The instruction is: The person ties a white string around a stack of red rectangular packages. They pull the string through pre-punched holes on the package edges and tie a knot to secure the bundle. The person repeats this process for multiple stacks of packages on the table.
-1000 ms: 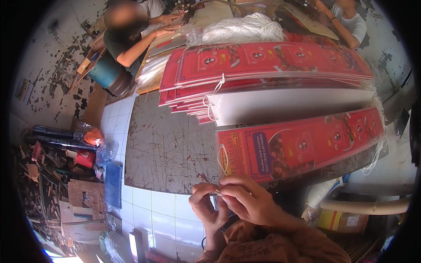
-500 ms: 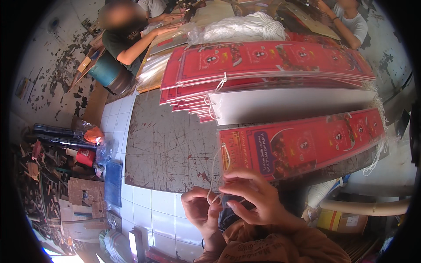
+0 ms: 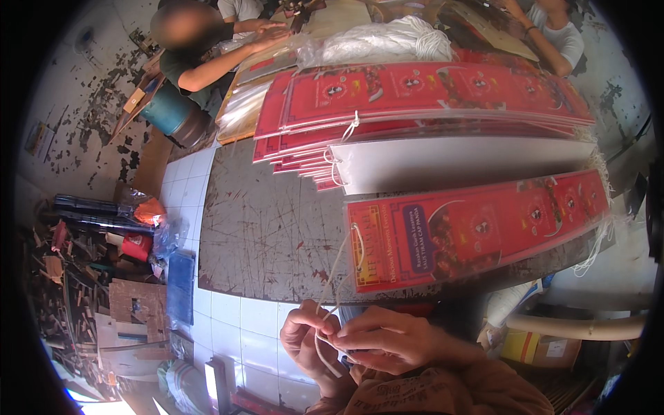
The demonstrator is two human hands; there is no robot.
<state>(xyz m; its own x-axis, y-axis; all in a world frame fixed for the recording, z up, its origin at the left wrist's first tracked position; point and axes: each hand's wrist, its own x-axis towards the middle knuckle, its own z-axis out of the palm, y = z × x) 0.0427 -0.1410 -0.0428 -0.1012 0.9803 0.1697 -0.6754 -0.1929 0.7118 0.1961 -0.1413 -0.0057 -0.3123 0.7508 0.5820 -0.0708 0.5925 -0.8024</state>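
Observation:
A white string [image 3: 334, 277] runs from the left end of a long red printed strip [image 3: 477, 232] down to my hands, in front of the table edge. My left hand [image 3: 304, 339] pinches the string between thumb and fingertips. Close against it, my right hand [image 3: 384, 339] has its fingers closed on the string as well. A loose tail hangs below the fingers; the exact crossing of the strands is partly hidden. Behind the strip lies a white-faced one [image 3: 463, 166], and beyond it a fanned stack of red strips [image 3: 429, 93] with string loops at their left ends.
A bundle of white string [image 3: 387, 41] lies behind the stack on the scratched grey table [image 3: 256, 228]. Co-workers sit at the far left [image 3: 200, 62] and far right [image 3: 553, 34]. Scrap wood [image 3: 76, 297] is piled on the left, near a blue drum [image 3: 173, 114].
Both hands have drawn down and closer together, pulling the string tauter. My right fingers, spread before, have closed on it. The strip's left end is now uncovered.

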